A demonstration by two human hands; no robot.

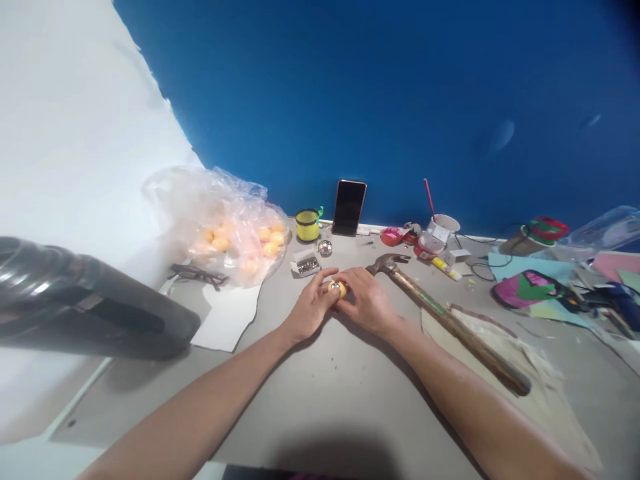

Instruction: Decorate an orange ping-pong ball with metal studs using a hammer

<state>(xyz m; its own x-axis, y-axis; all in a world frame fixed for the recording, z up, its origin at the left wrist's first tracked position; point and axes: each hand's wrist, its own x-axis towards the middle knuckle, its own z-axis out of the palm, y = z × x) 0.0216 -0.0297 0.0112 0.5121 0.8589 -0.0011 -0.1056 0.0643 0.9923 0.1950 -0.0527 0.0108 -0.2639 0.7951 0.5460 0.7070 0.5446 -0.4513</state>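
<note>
Between the fingertips of both hands sits a small yellow-orange ball (336, 288) with shiny silver pieces on its upper side. My left hand (313, 310) grips it from the left, thumb across the near side. My right hand (367, 300) closes on it from the right, its fingers partly covering it. Just beyond my hands stands a small open box (306, 266) of tiny silver metal pieces, too small to name. Close by the box lies a shiny silver ball (325, 247). A claw hammer (445, 317) with a wooden handle rests right of my right hand.
A clear plastic bag (235, 220) of yellow-orange balls, glasses (200, 274) and white paper (227, 320) lie left. A dark cylinder (95, 303) juts in nearby. At the back are a yellow container (307, 225), a phone (349, 208) and a white cup (445, 225). Cloth (520, 360) lies under the hammer.
</note>
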